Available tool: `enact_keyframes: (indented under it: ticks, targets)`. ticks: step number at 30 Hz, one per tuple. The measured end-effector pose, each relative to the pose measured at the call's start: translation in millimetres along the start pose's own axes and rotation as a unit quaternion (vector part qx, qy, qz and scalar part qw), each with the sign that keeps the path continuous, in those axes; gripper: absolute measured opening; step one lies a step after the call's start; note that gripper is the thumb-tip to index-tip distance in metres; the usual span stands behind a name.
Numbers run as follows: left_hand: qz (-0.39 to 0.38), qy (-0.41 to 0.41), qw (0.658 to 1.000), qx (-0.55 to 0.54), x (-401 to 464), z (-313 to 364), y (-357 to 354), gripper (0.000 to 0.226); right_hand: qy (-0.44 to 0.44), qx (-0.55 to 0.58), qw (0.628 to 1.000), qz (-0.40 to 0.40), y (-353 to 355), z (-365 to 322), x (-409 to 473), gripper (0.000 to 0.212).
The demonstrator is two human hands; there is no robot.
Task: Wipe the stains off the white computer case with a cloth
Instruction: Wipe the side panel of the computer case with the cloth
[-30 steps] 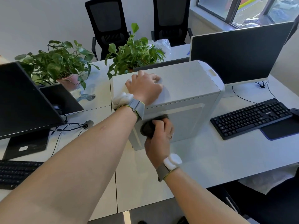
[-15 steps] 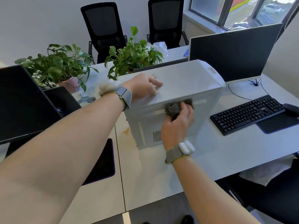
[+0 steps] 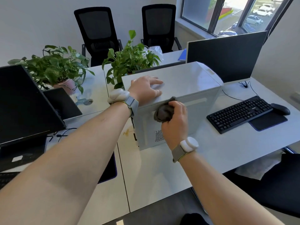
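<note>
Nearest you, your right hand (image 3: 176, 120) is clenched around the bunched dark grey cloth (image 3: 163, 112), pressed to the upper near side panel of the white metal computer case (image 3: 191, 82) standing on the white desk (image 3: 162, 172). The panel's long axis runs left to right, and most of its unwiped length lies to the right of the cloth, so your strokes should probably run that way. Farther back, your left hand (image 3: 144, 89) lies flat and open on the case top, bracing it.
</note>
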State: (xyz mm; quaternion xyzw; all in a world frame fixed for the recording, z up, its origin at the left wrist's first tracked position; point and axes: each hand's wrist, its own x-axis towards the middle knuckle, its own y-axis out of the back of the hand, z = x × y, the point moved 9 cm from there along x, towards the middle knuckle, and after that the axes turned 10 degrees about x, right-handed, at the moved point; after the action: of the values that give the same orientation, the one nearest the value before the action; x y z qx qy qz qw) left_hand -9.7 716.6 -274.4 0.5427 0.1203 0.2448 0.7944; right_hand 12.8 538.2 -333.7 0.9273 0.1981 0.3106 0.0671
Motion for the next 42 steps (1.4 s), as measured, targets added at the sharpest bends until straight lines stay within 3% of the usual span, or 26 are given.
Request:
enact_keyframes:
  ticks: [5,8,10,12,14,16,21,25,27,30,31,34,39,40,42]
  targets:
    - [0.012,-0.011,0.999,0.042,3.1,-0.6,-2.2,0.041,0.187,-0.041,0.972,-0.135,-53.5,-46.6,-31.2,0.033]
    - [0.019,-0.015,0.998,0.052,2.9,0.1,-1.5,0.041,0.216,-0.038,0.961,-0.169,-49.1,-32.7,-28.5,0.029]
    - [0.021,-0.016,0.998,0.054,1.5,1.0,-1.5,0.044,0.138,-0.020,0.985,-0.097,-20.0,-7.9,-13.9,0.033]
    - [0.024,-0.017,0.998,0.059,2.3,2.5,-1.5,0.043,-0.044,0.008,0.999,0.016,19.2,45.5,2.2,0.041]
    - [0.025,-0.018,0.997,0.065,3.9,3.2,-0.8,0.040,-0.257,0.024,0.961,0.100,45.8,108.9,-0.8,0.048]
    - [0.025,-0.019,0.997,0.069,3.4,3.3,-1.5,0.040,-0.366,0.053,0.917,0.150,48.7,140.4,-15.4,0.048]
    - [0.022,-0.016,0.997,0.066,3.4,2.3,-2.1,0.044,-0.400,0.050,0.908,0.111,-3.1,135.3,-59.9,0.028]
    - [0.021,-0.017,0.998,0.059,2.6,3.2,-2.3,0.046,-0.466,0.087,0.877,-0.078,-56.4,152.6,-108.1,0.034]
    - [0.020,-0.017,0.998,0.055,2.7,3.3,-2.7,0.045,-0.484,0.098,0.869,-0.028,-42.3,165.5,-110.9,0.035]
    - [0.022,-0.014,0.998,0.053,4.4,2.1,-2.4,0.042,-0.491,0.125,0.847,0.158,-0.5,174.8,-89.6,0.023]
    - [0.021,-0.013,0.998,0.053,4.8,1.2,-3.0,0.041,-0.490,0.145,0.839,0.186,2.7,176.3,-84.1,0.021]
    - [0.021,-0.012,0.998,0.055,5.0,0.3,-3.9,0.040,-0.504,0.131,0.839,0.160,-17.7,162.2,-86.8,0.018]
    - [0.020,-0.015,0.998,0.053,3.7,1.1,-3.0,0.046,-0.580,0.159,0.798,-0.031,-75.6,155.8,-136.9,0.021]
    - [0.018,-0.015,0.998,0.054,3.5,1.3,-2.9,0.047,-0.585,0.161,0.794,-0.021,-69.5,156.0,-138.0,0.023]
    - [0.016,-0.015,0.998,0.053,3.6,1.2,-2.9,0.049,-0.585,0.173,0.789,0.077,-41.8,165.1,-130.6,0.021]
